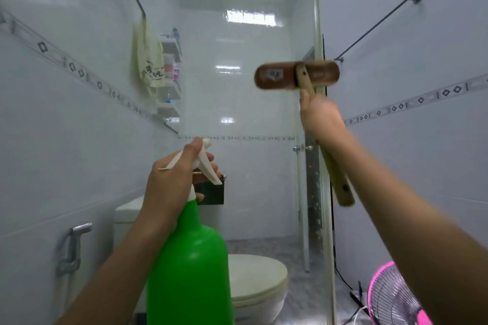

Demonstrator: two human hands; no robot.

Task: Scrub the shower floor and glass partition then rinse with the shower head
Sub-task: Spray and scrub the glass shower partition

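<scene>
My left hand (pixel 174 179) grips the white trigger head of a green spray bottle (pixel 190 266), held upright in front of the glass partition (pixel 237 87). My right hand (pixel 319 116) grips the wooden handle of a brown scrub brush (pixel 297 75). The brush head lies flat against the glass near its right edge, at about head height. Through the glass the shower floor (pixel 264 245) shows as grey mottled tile. The shower head is out of sight.
A white toilet (pixel 256 280) stands low in the middle behind the bottle. A bidet sprayer (pixel 74 245) hangs on the left wall. A towel (pixel 149 58) and corner shelves (pixel 171 82) sit at the back left. A pink fan (pixel 393 298) stands at the lower right.
</scene>
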